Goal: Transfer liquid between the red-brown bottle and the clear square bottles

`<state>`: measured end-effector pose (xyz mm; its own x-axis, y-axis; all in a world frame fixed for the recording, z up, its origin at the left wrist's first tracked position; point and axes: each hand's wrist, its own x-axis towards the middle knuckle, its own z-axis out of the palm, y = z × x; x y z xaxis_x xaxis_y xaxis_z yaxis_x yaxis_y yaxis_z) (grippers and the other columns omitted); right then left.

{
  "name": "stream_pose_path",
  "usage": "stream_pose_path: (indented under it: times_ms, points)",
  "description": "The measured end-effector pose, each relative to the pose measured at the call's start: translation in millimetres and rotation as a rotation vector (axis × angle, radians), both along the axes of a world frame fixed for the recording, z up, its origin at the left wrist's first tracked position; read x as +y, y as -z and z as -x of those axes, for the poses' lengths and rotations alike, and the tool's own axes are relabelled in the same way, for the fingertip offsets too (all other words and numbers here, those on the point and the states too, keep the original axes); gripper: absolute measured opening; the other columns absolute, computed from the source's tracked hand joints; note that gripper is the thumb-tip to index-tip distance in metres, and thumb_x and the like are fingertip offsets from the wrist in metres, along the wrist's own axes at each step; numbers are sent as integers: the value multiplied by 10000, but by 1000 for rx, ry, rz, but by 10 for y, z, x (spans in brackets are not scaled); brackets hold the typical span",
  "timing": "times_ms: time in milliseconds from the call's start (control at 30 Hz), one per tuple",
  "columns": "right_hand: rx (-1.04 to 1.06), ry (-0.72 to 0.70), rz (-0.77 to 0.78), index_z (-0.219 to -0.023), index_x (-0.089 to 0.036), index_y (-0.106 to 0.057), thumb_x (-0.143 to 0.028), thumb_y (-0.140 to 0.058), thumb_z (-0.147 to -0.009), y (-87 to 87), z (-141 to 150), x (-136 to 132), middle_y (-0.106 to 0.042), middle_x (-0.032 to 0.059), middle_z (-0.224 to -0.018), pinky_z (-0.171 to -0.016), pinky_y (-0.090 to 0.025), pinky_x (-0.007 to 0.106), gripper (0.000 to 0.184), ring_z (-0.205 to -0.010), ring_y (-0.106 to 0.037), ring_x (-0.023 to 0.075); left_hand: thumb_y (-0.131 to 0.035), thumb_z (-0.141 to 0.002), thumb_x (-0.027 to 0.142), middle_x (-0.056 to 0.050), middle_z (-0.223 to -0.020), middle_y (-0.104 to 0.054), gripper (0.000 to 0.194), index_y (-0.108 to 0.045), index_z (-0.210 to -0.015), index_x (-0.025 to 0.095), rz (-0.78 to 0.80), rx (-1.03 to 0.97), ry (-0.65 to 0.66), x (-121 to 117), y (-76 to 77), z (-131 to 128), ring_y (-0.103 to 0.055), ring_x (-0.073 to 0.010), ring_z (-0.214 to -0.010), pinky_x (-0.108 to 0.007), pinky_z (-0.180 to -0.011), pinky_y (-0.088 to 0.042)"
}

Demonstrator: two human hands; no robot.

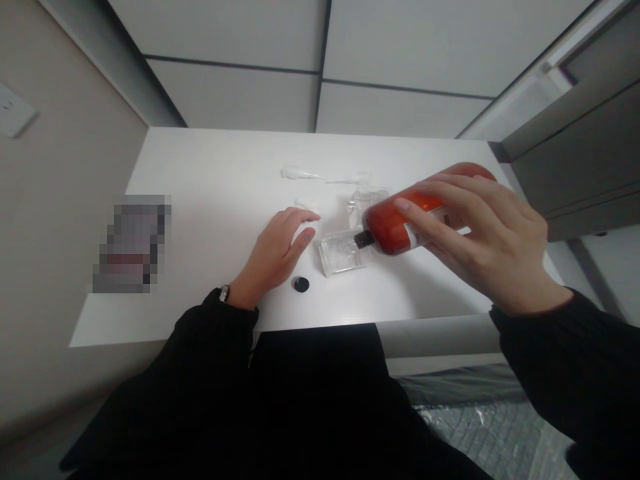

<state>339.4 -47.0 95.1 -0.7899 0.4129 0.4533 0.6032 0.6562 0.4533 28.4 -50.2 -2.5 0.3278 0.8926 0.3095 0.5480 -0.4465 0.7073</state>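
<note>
My right hand [493,230] is wrapped round a large orange-red bottle [390,223], tilted with its uncapped black neck pointing down to the left. The neck is over a clear plastic box [343,255] on the table; whether liquid flows out cannot be made out. Behind the box stands another clear container [367,203], partly covered by the bottle. To the left of the box, my left hand [277,250] rests with thumb and fingers apart, holding nothing. A black cap [301,285] lies on the table near it.
A white table [210,200] stands against panelled doors [240,97]. Two thin clear plastic pieces, perhaps droppers [303,173], lie towards the back. A small clear item [305,202] is just beyond my left fingers. A blurred-out rectangular object [131,243] sits at the left.
</note>
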Motion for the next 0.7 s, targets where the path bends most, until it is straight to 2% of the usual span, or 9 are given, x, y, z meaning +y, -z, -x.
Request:
stream_pose_path:
  times_ms: [200,400,567,700]
  points:
    - [-15,28,45,-1706,-353,-244,-146,-603,-1024,-25,15,-13,-669,75,-1474,-1065,-590,423,798,-1322,-673,273,-224,-1115,633,-141,-1285,-708,640,-638,-1250,163,-2,2,3,-5,-14,-4,-634,-261,-1239,-453,-1117,-471]
    - [-31,0,34,-1695,-317,-290,-122,-619,-1007,-47,21,-6,-674,96,-1455,-1053,-590,417,788,-1308,-675,275,-221,-1114,636,-145,-1279,-708,653,-644,-1246,156,-15,-3,-6,-5,-4,-5,-635,-264,-1231,-453,-1111,-473]
    - [-41,5,46,-1699,-351,-258,-121,-604,-1016,-70,27,-6,-670,84,-1460,-1040,-595,421,800,-1311,-674,268,-225,-1113,636,-141,-1269,-712,649,-647,-1238,159,-18,-6,-7,-4,13,-1,-637,-266,-1219,-460,-1100,-480]
    - [-57,-12,34,-1697,-303,-280,-97,-641,-992,-83,44,-3,-679,119,-1441,-1030,-603,426,818,-1299,-680,281,-237,-1118,613,-127,-1275,-715,605,-645,-1233,182,-16,-7,-4,-2,9,-4,-637,-259,-1229,-454,-1106,-480]
